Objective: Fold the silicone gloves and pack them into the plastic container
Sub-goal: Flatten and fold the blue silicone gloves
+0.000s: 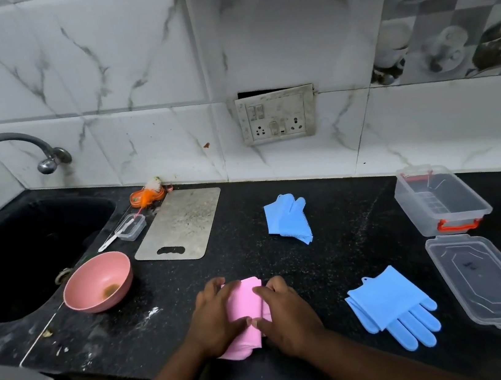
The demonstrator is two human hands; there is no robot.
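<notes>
A pink silicone glove (245, 303) lies folded on the black counter near the front edge. My left hand (215, 317) presses on its left side and my right hand (284, 314) on its right, thumbs meeting over it. One blue glove (288, 218) lies folded at the back centre. Another blue glove (394, 305) lies folded to the right, fingers toward me. The clear plastic container (437, 199) with red clips stands open and empty at the right. Its clear lid (487, 282) lies in front of it.
A pink bowl (99, 282) sits left of my hands beside the black sink (20, 254). A metal chopping board (180, 224) and a small clear box (130, 227) lie behind it. A tap (27, 147) and a socket panel (277, 115) are on the tiled wall.
</notes>
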